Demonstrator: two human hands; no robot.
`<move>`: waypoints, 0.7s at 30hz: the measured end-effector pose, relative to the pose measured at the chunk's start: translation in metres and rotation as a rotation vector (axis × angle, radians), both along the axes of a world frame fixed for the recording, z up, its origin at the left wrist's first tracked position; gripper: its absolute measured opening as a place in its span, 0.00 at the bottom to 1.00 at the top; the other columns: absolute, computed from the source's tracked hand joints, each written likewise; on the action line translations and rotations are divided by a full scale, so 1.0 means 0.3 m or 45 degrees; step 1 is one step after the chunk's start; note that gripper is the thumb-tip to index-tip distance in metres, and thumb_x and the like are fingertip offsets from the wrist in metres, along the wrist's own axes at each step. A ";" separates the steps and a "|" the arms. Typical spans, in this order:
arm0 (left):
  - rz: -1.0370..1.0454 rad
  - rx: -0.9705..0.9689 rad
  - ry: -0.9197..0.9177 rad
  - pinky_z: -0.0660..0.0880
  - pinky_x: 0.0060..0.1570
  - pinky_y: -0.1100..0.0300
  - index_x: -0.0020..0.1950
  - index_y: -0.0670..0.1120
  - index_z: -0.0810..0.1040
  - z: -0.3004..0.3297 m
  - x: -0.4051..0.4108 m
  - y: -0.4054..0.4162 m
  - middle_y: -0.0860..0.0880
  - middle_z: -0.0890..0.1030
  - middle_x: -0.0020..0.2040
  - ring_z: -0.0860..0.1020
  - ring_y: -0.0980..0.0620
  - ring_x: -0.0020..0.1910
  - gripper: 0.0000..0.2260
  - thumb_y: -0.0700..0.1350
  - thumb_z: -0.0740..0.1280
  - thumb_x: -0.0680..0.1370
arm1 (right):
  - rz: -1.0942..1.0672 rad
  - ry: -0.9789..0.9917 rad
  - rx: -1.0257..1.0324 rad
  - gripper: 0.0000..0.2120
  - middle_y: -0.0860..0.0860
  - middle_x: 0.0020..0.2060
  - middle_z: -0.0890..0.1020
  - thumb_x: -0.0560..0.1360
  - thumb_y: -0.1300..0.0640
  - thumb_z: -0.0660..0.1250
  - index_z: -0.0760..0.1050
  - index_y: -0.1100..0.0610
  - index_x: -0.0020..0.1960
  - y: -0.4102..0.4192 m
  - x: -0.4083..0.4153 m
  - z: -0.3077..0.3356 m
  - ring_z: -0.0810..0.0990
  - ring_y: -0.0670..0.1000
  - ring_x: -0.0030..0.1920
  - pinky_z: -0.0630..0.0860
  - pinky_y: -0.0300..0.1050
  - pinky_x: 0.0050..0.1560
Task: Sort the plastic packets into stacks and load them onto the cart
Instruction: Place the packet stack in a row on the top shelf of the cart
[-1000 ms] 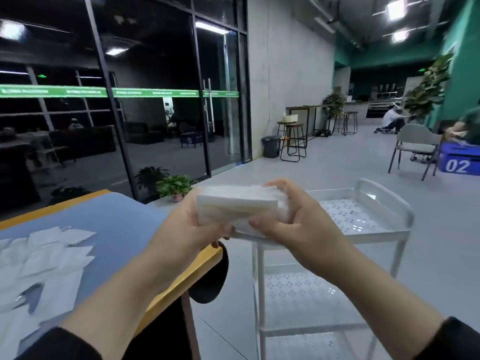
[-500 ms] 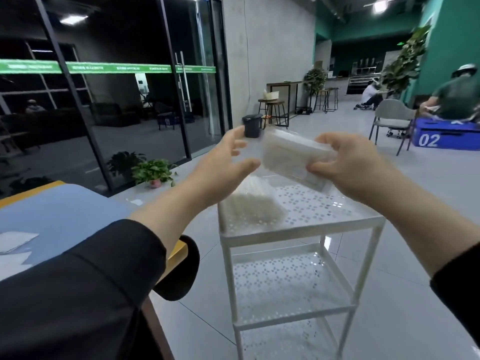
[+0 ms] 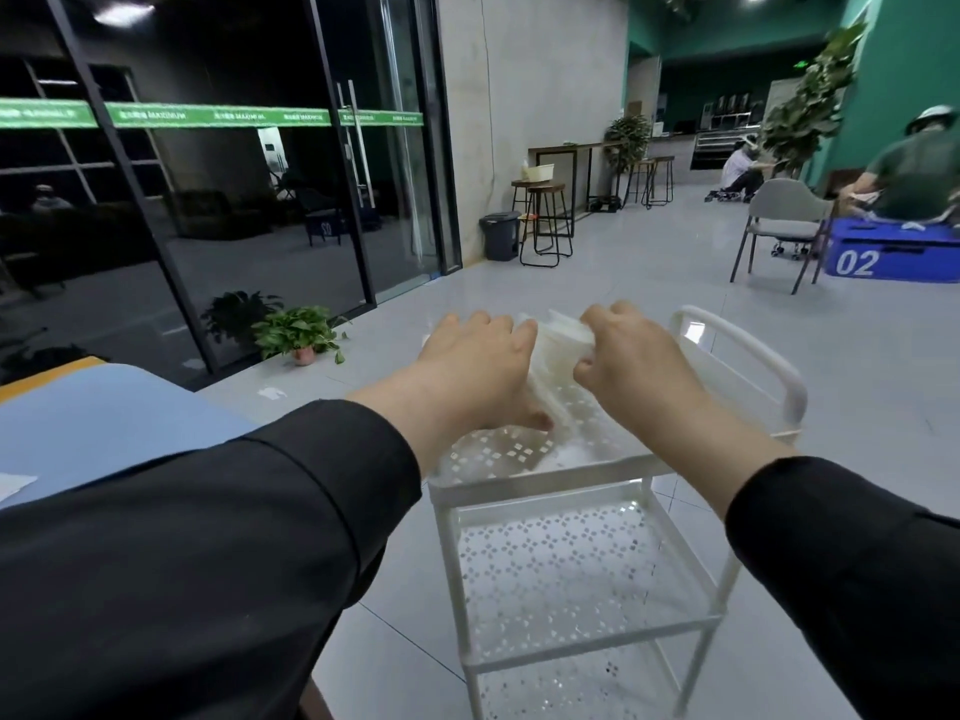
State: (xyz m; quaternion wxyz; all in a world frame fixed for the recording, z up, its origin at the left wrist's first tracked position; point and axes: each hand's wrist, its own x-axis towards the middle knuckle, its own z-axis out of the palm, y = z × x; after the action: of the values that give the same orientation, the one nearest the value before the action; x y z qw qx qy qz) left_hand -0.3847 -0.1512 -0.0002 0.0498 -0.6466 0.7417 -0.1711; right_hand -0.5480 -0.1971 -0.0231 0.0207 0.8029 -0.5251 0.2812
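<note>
Setting a stack of plastic packets (image 3: 553,340) down onto the top shelf of the white cart (image 3: 737,366) — that is how I am reading this step. I am seeing the right hand (image 3: 631,356) with fingers curled around the stack's right end, clamping it. The left hand (image 3: 480,366) is lying against the stack's left side, palm down, fingers fairly straight, thumb reaching toward the perforated shelf; I am taking it as steadying, not gripping, though its underside is hidden. The stack is sitting between both hands, low over the shelf's far half; I cannot tell whether it is touching the shelf yet.

Progress, as a judgement: loading is underway, not finished. The cart's middle and bottom shelves are showing no packets. At the left edge, on the blue table (image 3: 104,423), a white packet corner (image 3: 13,483) is showing, so I am assuming more sorting and loading is remaining
</note>
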 end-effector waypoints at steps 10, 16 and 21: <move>0.060 -0.012 0.115 0.67 0.66 0.45 0.80 0.47 0.57 -0.018 0.003 -0.024 0.48 0.72 0.71 0.70 0.45 0.70 0.50 0.78 0.61 0.69 | 0.170 -0.306 0.611 0.43 0.51 0.70 0.75 0.70 0.25 0.60 0.69 0.53 0.75 -0.010 -0.024 0.007 0.74 0.54 0.67 0.73 0.51 0.65; 0.071 0.031 0.148 0.68 0.65 0.44 0.79 0.44 0.61 -0.030 -0.047 -0.019 0.47 0.73 0.71 0.70 0.44 0.69 0.50 0.80 0.55 0.70 | 0.156 -0.535 0.663 0.30 0.51 0.57 0.82 0.82 0.34 0.50 0.80 0.55 0.62 -0.021 -0.039 -0.002 0.80 0.54 0.56 0.74 0.55 0.63; 0.108 0.013 0.146 0.69 0.58 0.47 0.72 0.45 0.67 -0.039 -0.055 -0.036 0.47 0.76 0.65 0.73 0.44 0.64 0.38 0.74 0.59 0.75 | 0.133 -0.525 0.661 0.24 0.52 0.43 0.81 0.84 0.42 0.55 0.81 0.60 0.57 -0.065 -0.055 -0.033 0.76 0.52 0.40 0.71 0.47 0.45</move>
State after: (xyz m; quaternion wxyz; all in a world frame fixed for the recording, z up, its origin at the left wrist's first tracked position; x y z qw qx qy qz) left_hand -0.4013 -0.1619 -0.0120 0.0178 -0.6859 0.7161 -0.1278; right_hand -0.5644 -0.2166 -0.0329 -0.3055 0.7335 -0.5306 0.2952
